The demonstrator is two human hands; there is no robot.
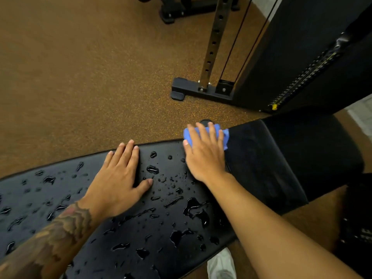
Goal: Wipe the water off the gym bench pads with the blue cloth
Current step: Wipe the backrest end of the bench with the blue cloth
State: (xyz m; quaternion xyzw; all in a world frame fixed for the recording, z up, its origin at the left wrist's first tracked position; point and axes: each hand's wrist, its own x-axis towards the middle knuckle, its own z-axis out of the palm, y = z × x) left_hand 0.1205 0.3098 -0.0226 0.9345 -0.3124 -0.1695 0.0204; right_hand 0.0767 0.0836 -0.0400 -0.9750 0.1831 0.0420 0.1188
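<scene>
A long black bench pad runs across the lower view, covered with several water drops and puddles. To its right, across a narrow gap, lies a second black pad that looks matte and dry. My right hand presses flat on a folded blue cloth at the far right corner of the wet pad, by the gap. Most of the cloth is hidden under the palm. My left hand rests flat on the wet pad with fingers spread, holding nothing.
A black cable machine with a weight stack stands close behind the right pad; its perforated upright and base foot sit on the brown speckled floor. Another machine base is far back. A white shoe shows below the bench.
</scene>
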